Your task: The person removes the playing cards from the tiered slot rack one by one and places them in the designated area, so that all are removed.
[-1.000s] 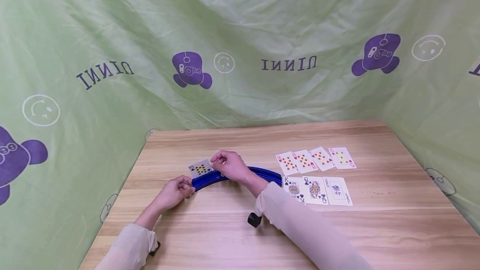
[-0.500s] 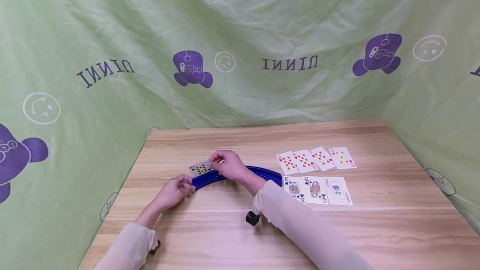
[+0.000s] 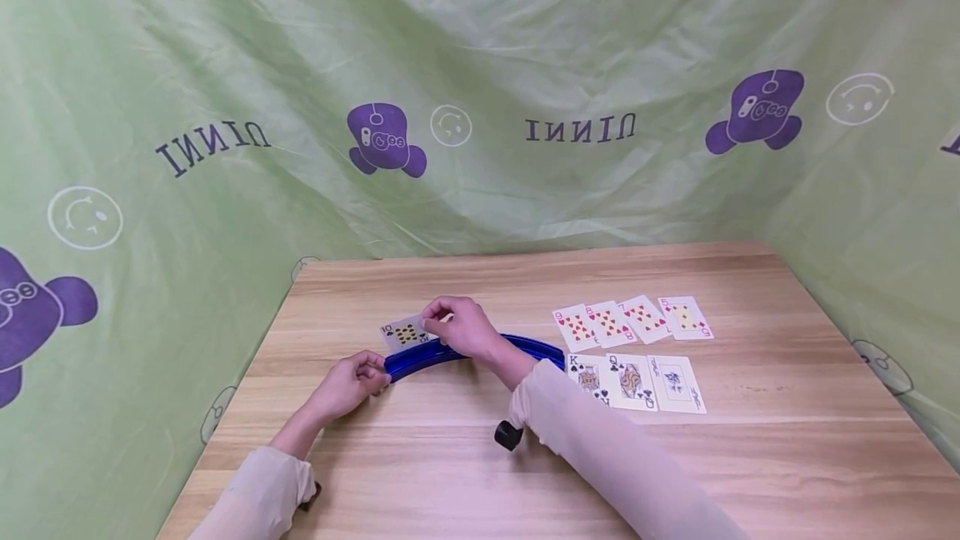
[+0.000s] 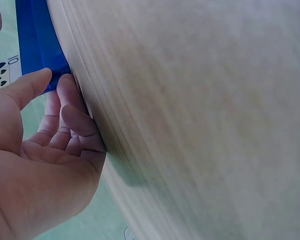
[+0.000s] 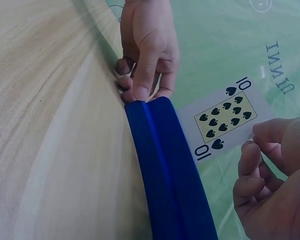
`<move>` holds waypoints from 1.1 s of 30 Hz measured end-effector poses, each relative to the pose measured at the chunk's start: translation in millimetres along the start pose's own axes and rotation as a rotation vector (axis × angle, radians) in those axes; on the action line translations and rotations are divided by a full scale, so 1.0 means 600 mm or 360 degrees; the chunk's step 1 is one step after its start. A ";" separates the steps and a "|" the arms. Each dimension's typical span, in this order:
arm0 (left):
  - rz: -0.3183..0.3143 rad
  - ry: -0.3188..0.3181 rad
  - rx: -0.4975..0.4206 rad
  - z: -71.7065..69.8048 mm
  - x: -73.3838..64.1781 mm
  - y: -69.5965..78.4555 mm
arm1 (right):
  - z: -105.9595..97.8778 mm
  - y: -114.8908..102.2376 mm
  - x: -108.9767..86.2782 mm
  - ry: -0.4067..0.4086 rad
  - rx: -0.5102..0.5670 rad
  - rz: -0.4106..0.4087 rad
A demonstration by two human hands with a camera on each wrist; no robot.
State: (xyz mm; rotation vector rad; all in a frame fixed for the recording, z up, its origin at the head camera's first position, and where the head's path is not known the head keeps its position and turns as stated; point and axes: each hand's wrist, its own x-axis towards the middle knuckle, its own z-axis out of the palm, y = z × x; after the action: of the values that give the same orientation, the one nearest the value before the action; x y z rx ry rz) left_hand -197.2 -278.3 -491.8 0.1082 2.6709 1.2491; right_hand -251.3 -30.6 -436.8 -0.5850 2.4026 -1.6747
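A curved blue card holder (image 3: 480, 348) lies on the wooden table (image 3: 525, 473). My left hand (image 3: 377, 377) grips its left end between thumb and fingers; the left wrist view shows that same left hand (image 4: 57, 82) on the blue holder (image 4: 37, 40). A ten of spades (image 3: 403, 332) stands face up in the holder's left part. My right hand (image 3: 432, 325) pinches the card's right edge. In the right wrist view the ten of spades (image 5: 224, 119) rises behind the blue holder (image 5: 165, 170), with my right fingers (image 5: 255, 160) at its corner.
Right of the holder lie two rows of face-up cards: red number cards (image 3: 630, 317) behind, a king, queen and jack of spades (image 3: 636, 380) in front. Green printed fabric (image 3: 480, 107) walls the table's back and sides. A black wrist camera (image 3: 508, 436) hangs under my right sleeve.
My right hand and the ten of spades have shifted very slightly to the right. The left hand and the holder have stayed put.
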 end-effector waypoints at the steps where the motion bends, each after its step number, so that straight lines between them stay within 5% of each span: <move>1: 0.0003 -0.0001 0.0002 0.000 0.000 -0.001 | -0.002 -0.001 -0.001 0.0003 -0.0001 -0.0004; 33: -0.0003 -0.0004 -0.0005 -0.002 -0.002 0.002 | -0.101 0.003 -0.056 0.0031 0.0064 0.0029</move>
State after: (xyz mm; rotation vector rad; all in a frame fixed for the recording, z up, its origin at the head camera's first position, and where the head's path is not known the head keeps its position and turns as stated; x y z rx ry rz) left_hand -196.5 -278.6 -490.0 0.1069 2.6663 1.2515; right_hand -241.9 36.0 -419.7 -0.5416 2.3739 -1.7251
